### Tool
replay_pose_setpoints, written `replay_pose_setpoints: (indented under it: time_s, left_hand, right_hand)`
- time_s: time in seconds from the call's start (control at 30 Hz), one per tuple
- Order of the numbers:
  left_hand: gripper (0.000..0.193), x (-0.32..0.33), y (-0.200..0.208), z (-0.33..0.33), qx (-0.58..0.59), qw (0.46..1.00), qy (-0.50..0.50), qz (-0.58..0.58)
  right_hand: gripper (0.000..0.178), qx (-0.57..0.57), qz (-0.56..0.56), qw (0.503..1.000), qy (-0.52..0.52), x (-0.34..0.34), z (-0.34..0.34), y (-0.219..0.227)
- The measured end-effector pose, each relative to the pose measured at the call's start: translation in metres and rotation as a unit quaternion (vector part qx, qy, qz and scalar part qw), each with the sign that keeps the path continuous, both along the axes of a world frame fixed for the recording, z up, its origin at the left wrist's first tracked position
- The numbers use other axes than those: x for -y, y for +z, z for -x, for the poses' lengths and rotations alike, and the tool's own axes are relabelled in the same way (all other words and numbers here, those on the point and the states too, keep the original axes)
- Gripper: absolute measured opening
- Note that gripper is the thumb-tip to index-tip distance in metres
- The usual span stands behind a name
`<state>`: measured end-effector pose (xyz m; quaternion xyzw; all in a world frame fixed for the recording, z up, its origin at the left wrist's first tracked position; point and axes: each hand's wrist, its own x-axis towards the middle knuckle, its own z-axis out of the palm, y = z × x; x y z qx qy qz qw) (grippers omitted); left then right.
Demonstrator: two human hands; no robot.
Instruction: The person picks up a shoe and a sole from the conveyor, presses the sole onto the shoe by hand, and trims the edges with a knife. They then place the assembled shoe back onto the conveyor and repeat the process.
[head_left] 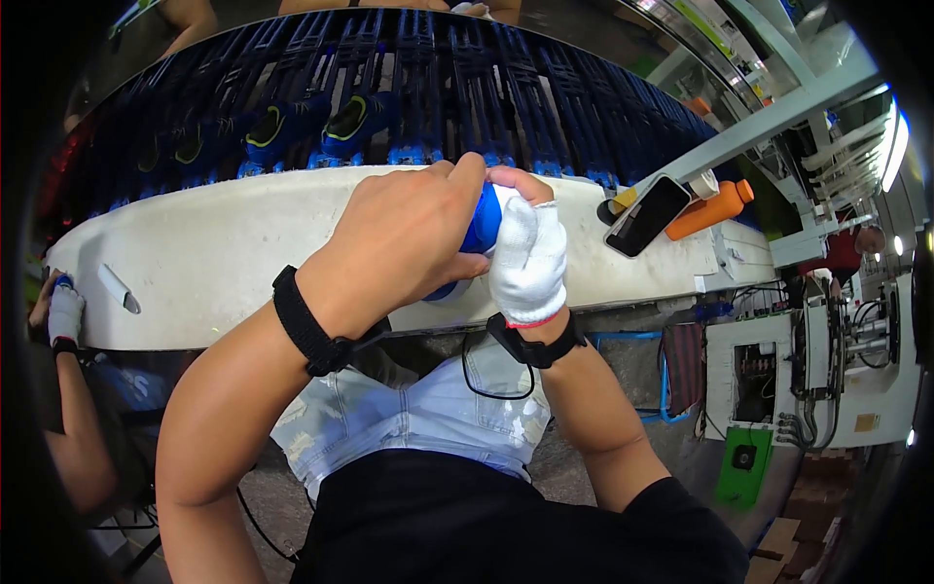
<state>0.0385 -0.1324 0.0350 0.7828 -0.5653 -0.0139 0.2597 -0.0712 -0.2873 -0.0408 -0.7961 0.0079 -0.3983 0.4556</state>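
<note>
My left hand (409, 224), bare, curls its fingers over a blue shoe (481, 222) above the near side of the white worktop (292, 219). My right hand (528, 255) wears a white glove that leaves the fingertips bare, and it grips the same shoe from the right. Thumb and fingers of both hands meet around it. Most of the shoe is hidden by the hands; only bright blue patches and a whitish part show. A black band circles each wrist.
Beyond the worktop, a rack-like conveyor carries dark blue shoes (355, 125) with yellow-green collars. At the right lie a phone (648, 216) and an orange bottle (712, 208). A curved white piece (119, 289) lies at the left, near another person's gloved hand (65, 313).
</note>
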Motion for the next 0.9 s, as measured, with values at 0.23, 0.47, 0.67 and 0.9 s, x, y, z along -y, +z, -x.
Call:
replay_pose_setpoints:
  time_s: [0.23,0.47,0.67,0.9]
  left_hand:
    - [0.071,-0.025,0.012,0.011,0.073,0.997,-0.028,-0.026]
    - [0.107,-0.109,-0.002,0.067,-0.097,0.995,0.003,0.009]
    - [0.094,-0.147,-0.062,0.062,-0.152,0.981,0.057,0.110]
    - [0.072,-0.157,-0.086,0.059,-0.133,0.969,0.059,0.198]
  right_hand:
    - [0.097,0.043,0.025,0.999,0.016,-0.020,0.021,-0.035]
    - [0.052,0.102,0.128,0.985,0.056,-0.055,0.061,-0.057]
    - [0.045,0.086,0.180,0.973,0.116,-0.080,0.048,-0.053]
    - [0.035,0.043,0.186,0.961,0.200,-0.083,0.042,-0.044]
